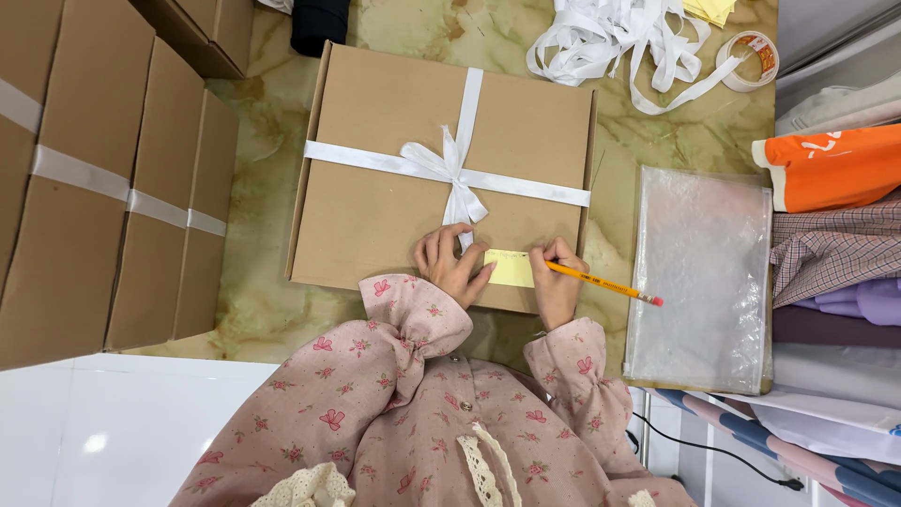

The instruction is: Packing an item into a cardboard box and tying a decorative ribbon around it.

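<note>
Near the front edge of the marble counter (272,310) lies a brown cardboard box (394,207), already tied with a white ribbon bow (450,169). On its near edge sits a yellow sticky note (511,268); the left hand (452,265) presses it flat, fingers spread, while the right hand (556,282) grips a pencil (605,283), tip at the note. Writing looks unfinished. Loose ribbon (610,38), a tape roll (751,58) and a clear pouch (699,282) lie aside, none obstructing

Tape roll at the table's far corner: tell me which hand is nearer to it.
Right. The right hand, holding a pencil at the yellow note, sits closer to the tape roll. The left hand presses the note's other edge, farther from it.
</note>
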